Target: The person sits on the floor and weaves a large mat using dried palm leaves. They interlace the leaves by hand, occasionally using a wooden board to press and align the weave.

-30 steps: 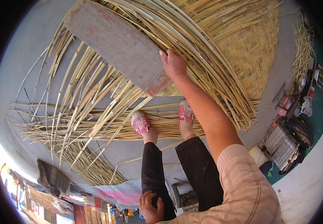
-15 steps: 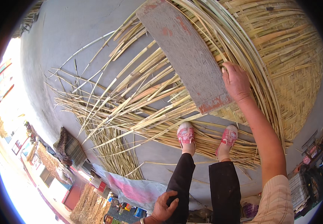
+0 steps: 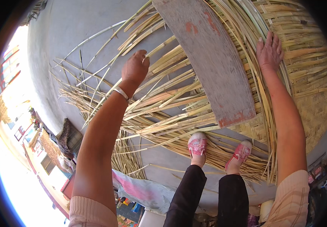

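Note:
A woven mat of split reed strips (image 3: 311, 108) lies at the right, with long loose strips (image 3: 243, 49) bundled along its edge. My right hand (image 3: 270, 53) rests on that bundle, its fingers stretched out over the strips. A worn grey wooden board (image 3: 209, 60) with red paint patches presses across the strip ends left of the bundle. Further left, my left hand (image 3: 135, 70), a silvery bracelet on its wrist, is over the unwoven strip ends (image 3: 171, 79). Its fingers are curled closed beside one strip; whether they grip it is hidden.
My feet in pink patterned shoes (image 3: 197, 143) stand on a pile of loose strips (image 3: 220, 155) near the board's lower end. A pale sheet with a pink patch (image 3: 141, 191) lies at the lower left. Household clutter lines the lower right rim.
My left hand has risen from beside my leg to the strip ends left of the board. My right hand has left the board's edge and moved up and right onto the bundle.

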Motion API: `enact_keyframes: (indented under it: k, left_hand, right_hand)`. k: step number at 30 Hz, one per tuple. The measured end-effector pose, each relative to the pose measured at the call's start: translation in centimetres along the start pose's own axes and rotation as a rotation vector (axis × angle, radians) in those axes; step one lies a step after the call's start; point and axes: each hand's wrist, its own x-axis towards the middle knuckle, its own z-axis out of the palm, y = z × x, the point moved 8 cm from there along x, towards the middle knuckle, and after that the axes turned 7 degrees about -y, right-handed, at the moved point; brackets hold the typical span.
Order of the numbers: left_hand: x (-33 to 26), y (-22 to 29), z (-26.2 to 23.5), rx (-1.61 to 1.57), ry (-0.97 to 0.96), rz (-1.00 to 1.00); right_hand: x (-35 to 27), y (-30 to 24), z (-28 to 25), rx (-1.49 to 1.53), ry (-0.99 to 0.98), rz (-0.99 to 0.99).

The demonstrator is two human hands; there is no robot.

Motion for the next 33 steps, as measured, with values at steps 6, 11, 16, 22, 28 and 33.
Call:
enact_keyframes:
  k: [6,11,16,22,28,33]
  left_hand:
    - [6.1,3.5,-3.1,0.404,0.281,0.086]
    - [11.5,3.9,-4.8,0.509,0.200,0.164]
    - [15.6,1.7,-4.5,0.333,-0.117,0.170]
    - [15.8,-1.1,-4.2,0.118,-0.183,0.055]
    - [14.2,-3.8,-4.0,0.077,-0.507,-0.173]
    - [13.2,-4.4,-5.9,-0.015,-0.519,-0.252]
  right_hand:
    - [-0.1,-0.2,-0.2,0.038,0.064,-0.018]
    - [-0.2,-0.5,-0.7,0.044,0.074,-0.016]
    - [-0.1,-0.4,-0.8,0.056,0.064,-0.016]
    - [-0.3,-0.4,-0.7,0.072,0.083,-0.017]
    - [-0.2,-0.3,-0.5,0.083,0.094,-0.029]
    - [-0.3,-0.2,-0.3,0.097,0.122,-0.045]
